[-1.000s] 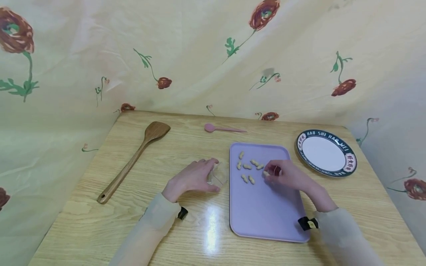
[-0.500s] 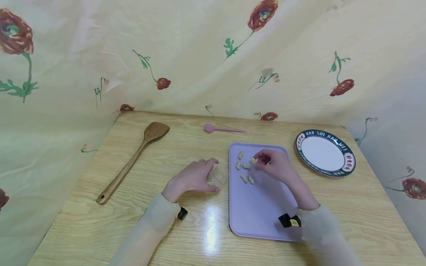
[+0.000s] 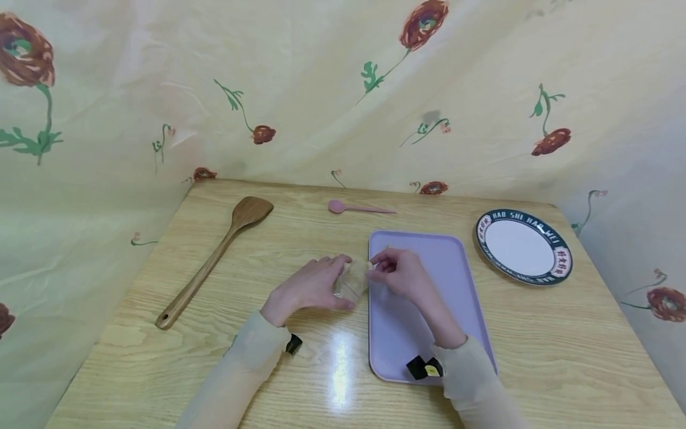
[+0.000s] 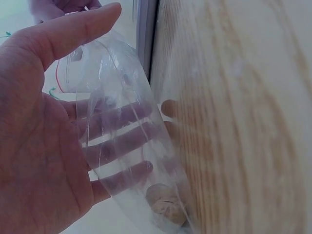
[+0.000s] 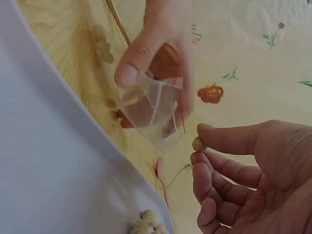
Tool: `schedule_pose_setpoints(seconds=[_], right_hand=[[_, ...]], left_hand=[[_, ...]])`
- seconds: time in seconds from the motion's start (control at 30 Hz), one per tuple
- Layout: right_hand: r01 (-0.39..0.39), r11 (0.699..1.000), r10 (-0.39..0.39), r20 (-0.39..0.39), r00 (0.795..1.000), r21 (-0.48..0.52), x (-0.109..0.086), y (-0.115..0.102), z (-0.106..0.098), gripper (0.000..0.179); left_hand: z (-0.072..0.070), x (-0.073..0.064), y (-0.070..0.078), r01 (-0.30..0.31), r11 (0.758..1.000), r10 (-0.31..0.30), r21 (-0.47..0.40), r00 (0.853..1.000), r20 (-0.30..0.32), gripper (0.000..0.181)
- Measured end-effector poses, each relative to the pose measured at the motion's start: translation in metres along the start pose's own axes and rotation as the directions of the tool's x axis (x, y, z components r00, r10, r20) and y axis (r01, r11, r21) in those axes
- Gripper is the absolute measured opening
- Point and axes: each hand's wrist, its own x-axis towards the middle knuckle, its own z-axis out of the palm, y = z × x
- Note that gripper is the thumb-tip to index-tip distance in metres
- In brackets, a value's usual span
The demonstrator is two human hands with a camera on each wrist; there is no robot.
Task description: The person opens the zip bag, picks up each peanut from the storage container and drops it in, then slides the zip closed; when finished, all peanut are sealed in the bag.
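A clear zip bag with a red strip along its mouth is held by my left hand, thumb on one side and fingers spread along the other. Low in the bag, a peanut shows through the plastic in the left wrist view. My right hand pinches a peanut between thumb and fingertips, close by the bag's mouth. Beneath that hand is the lilac tray. Several peanuts lie on it, mostly hidden by the hand in the head view.
A wooden spatula lies on the left of the wood-grain table. At the back lies a pink spoon. A plate with a dark green rim stands to the right of the tray. Flowered cloth hangs behind.
My right hand has picked up a peanut from the tray and moved left with it to the bag's mouth. The left hand and the bag have stayed put.
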Motion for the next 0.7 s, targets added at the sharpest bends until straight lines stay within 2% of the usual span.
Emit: schedule_pose_setpoints(seconds=[0.33, 0.7], right_hand=[[-0.055, 0.997, 0.056, 0.019, 0.998, -0.053, -0.004, -0.007, 0.015, 0.018], [-0.065, 0.994, 0.066, 0.004, 0.998, -0.082, -0.004, -0.009, 0.021, 0.020]], left_hand=[[0.001, 0.000, -0.002, -0.011, 1.000, 0.011, -0.004, 1.000, -0.009, 0.086], [0.004, 0.002, -0.005, -0.016, 1.000, 0.017, 0.013, 1.000, -0.023, 0.085]])
